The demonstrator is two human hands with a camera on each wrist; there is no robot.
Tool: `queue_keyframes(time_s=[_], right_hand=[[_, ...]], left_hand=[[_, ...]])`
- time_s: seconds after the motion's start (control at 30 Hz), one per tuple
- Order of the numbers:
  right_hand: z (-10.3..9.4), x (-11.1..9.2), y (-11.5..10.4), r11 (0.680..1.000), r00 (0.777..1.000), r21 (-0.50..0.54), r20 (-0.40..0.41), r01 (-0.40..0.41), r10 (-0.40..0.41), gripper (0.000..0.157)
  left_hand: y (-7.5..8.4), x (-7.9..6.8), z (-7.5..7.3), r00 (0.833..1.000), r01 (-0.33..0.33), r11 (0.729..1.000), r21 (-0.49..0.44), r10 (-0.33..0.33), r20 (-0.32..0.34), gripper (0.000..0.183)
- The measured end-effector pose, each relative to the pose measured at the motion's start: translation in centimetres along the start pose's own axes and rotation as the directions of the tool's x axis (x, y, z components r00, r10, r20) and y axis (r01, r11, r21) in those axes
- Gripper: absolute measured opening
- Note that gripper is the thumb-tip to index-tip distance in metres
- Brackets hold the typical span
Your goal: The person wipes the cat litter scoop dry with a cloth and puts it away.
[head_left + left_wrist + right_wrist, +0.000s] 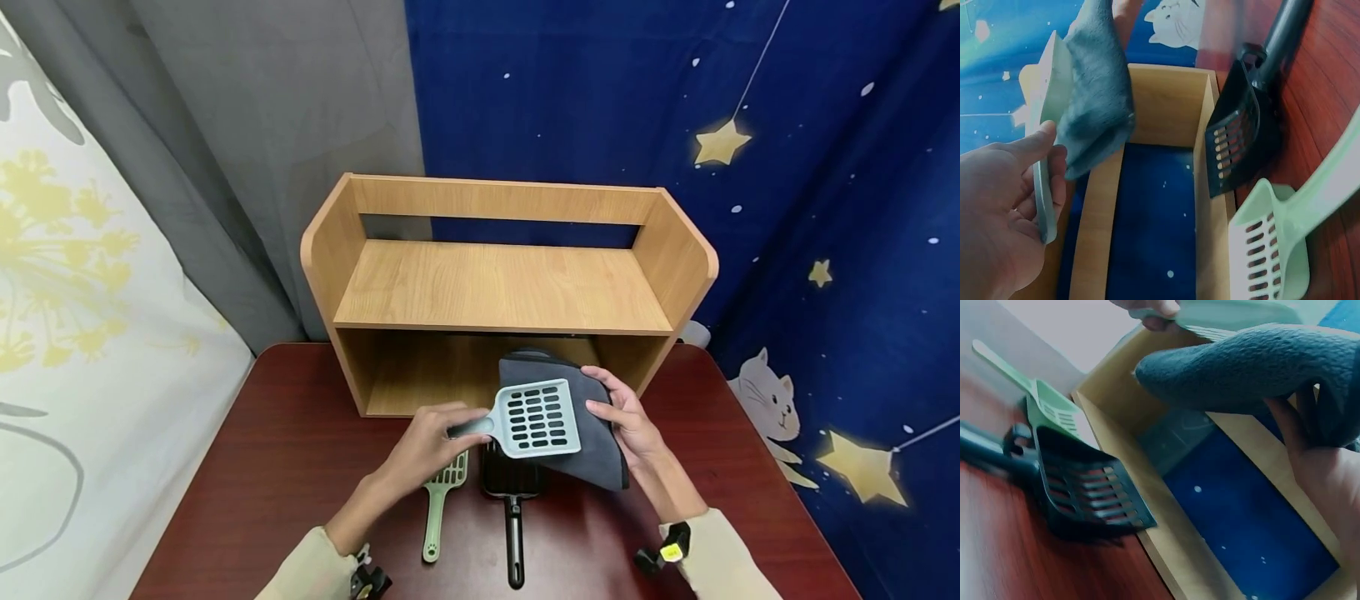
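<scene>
My left hand [431, 442] grips the short handle of a pale blue litter scoop [536, 417], its slotted face turned up. A folded dark grey cloth [592, 442] is held by my right hand [630, 421], with the thumb on one side and fingers on the other. In the head view the scoop overlaps the cloth; the left wrist view shows the scoop [1054, 94] edge-on beside the cloth [1100, 94]. Below them on the table lie a green litter scoop [437, 517] and a black litter scoop [514, 533], their slotted heads toward the shelf.
A two-tier wooden shelf [502, 287] stands at the back of the dark red table [300, 467], just beyond the hands. Behind it hang a grey curtain [285, 100] and a blue starry curtain [600, 100]. A white patterned curtain [90, 400] is at the left.
</scene>
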State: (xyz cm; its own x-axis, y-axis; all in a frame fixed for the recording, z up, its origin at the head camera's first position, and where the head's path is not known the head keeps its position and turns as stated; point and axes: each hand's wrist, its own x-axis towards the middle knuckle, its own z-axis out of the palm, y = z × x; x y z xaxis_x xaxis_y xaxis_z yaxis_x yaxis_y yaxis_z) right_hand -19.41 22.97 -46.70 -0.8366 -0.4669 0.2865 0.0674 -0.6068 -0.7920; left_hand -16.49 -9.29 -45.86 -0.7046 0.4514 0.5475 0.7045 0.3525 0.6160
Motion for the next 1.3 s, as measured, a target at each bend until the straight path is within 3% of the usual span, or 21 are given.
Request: queue_keyframes(time_s=[0.27,0.53,0.8,1.13,1.3], right_hand=[[0.5,1.2,1.4,0.991,0.99,0.137,0.141,0.008,-0.027,0.047],[0.9,0.6,0.2,0.985,0.997,0.173,0.077,0.017,-0.031,0.049],[0.9,0.0,-1.3,0.963,0.986,0.26,0.133,0.063,-0.101,0.049],[1.6,1.3,0.5,0.968,0.992,0.251,0.121,0.004,-0.036,0.048],[1.7,1.8,1.2,0.961,0.987,0.278,0.158,-0.006,-0.04,0.046]], left_hand=[[0.4,0.8,1.2,0.998,-0.052,0.998,-0.045,0.05,-0.032,0.034],[-0.4,0.3,0.4,0.993,-0.09,0.996,0.002,0.09,-0.073,0.035],[-1.2,-0.1,-0.2,0.991,-0.076,0.997,0.008,0.077,-0.107,0.037],[0.1,1.2,0.7,0.986,-0.148,0.988,-0.034,0.144,-0.084,0.035],[0.5,1.5,0.6,0.989,-0.132,0.991,-0.012,0.131,-0.068,0.035]])
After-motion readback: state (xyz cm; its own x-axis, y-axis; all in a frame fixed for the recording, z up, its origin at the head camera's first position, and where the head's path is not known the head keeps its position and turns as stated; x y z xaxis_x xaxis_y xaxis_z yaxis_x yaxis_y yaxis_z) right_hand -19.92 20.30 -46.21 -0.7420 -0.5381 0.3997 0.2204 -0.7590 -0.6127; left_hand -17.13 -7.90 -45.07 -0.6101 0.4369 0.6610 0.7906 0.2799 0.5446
